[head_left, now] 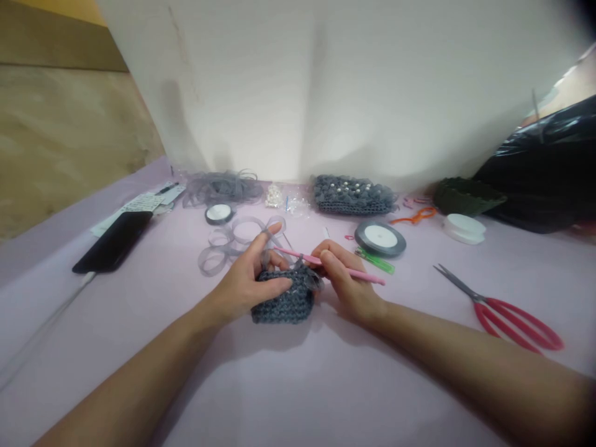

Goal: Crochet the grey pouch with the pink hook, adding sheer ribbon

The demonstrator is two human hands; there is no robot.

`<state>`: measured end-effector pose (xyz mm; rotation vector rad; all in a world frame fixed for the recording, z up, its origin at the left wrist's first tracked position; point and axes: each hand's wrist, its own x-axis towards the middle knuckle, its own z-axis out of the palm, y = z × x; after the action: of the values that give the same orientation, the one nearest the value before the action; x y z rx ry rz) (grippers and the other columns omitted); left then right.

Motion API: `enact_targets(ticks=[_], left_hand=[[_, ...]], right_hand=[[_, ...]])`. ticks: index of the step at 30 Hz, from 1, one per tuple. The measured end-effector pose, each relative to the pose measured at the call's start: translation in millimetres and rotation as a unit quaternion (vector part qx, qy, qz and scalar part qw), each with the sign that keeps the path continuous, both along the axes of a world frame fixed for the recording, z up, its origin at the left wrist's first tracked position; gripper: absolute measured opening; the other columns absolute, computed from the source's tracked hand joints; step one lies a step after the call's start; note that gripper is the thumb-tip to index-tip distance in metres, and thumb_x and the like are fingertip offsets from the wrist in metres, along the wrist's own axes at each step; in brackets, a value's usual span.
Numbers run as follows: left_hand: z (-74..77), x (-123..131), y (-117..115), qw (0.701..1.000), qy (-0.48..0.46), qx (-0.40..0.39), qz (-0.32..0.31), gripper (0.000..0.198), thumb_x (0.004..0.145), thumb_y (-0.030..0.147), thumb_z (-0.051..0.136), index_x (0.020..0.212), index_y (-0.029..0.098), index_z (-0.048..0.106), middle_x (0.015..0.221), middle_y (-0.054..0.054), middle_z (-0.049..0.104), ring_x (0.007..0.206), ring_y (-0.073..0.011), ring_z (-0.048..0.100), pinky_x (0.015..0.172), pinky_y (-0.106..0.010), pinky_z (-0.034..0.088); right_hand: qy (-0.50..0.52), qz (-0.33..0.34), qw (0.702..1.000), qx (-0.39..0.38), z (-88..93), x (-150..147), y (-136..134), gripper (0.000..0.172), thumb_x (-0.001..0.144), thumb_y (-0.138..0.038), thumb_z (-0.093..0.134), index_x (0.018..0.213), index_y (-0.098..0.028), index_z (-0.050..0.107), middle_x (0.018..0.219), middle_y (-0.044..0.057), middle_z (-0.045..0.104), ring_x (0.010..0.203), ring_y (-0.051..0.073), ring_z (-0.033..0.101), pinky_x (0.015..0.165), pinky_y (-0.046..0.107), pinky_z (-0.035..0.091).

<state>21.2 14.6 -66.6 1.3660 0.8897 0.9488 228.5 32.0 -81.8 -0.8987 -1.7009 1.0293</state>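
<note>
The left hand (246, 280) gripped a grey crocheted ribbon piece (282, 304); the right hand (347, 279) pinched a pink crochet hook (363, 274) — its tip in the stitches. The piece lay between both hands, over a lilac-covered table (298, 397) against a white wall (298, 93) — red-handled scissors (505, 316) and a ribbon spool (380, 239) to the right.

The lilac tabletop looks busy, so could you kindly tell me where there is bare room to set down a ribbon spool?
Bare surface lies between the red-handled scissors and the right hand, and another patch between the black phone and the left hand. It is crowded along the back, around the grey ribbon tangle and beaded crochet piece.
</note>
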Motion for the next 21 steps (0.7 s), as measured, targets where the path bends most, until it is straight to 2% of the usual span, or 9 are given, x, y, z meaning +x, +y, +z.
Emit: enact_targets(ticks=[6,10,13,16,21], left_hand=[[-6.5,-2,3,0.998,-0.047,-0.029,-0.004,0.088,0.08,0.022,0.072,0.151,0.033,0.022,0.095,-0.001,0.059,0.086,-0.0166,0.058,0.074,-0.028,0.045],[-5.8,1,2,0.997,-0.071,-0.04,0.004,0.085,0.081,0.022,0.071,0.151,0.033,0.024,0.093,-0.001,0.062,0.083,-0.0158,0.059,0.074,-0.028,0.044],[-7.1,3,4,0.994,-0.065,-0.041,0.072,0.067,0.085,0.031,0.066,0.146,0.03,0.037,0.089,-0.001,0.064,0.077,-0.0143,0.058,0.07,-0.026,0.044],[-11.8,3,9,0.986,-0.004,-0.015,0.167,0.05,0.087,0.038,0.062,0.135,0.027,0.054,0.083,0.0,0.064,0.067,-0.0111,0.053,0.063,-0.023,0.041],[-19.7,-4,20,0.964,0.008,0.034,0.264,0.039,0.081,0.037,0.069,0.117,0.024,0.068,0.081,0.002,0.059,0.067,-0.0097,0.052,0.062,-0.021,0.041]], right_hand=[[0.025,0.015,0.999,-0.028,-2.8,-2,1,0.035,0.097,-0.047,0.046,0.076,-0.02,0.055,0.069,-0.001,0.053,0.063,0.012,0.049,0.057,0.024,0.04],[0.033,0.008,0.999,-0.039,-1.9,-3,1,0.036,0.097,-0.047,0.047,0.076,-0.02,0.056,0.069,-0.001,0.054,0.061,0.012,0.049,0.056,0.024,0.041],[0.039,0.004,0.998,-0.044,0.2,-3,1,0.037,0.096,-0.048,0.046,0.074,-0.02,0.056,0.069,-0.001,0.054,0.059,0.011,0.05,0.054,0.024,0.041],[0.048,0.019,0.997,-0.056,1.3,-4,0,0.036,0.096,-0.048,0.046,0.075,-0.02,0.055,0.066,-0.002,0.052,0.054,0.01,0.048,0.05,0.024,0.04],[0.08,0.058,0.991,-0.093,-0.4,-5,-3,0.032,0.097,-0.045,0.047,0.078,-0.02,0.054,0.065,-0.004,0.051,0.049,0.01,0.051,0.048,0.024,0.041]])
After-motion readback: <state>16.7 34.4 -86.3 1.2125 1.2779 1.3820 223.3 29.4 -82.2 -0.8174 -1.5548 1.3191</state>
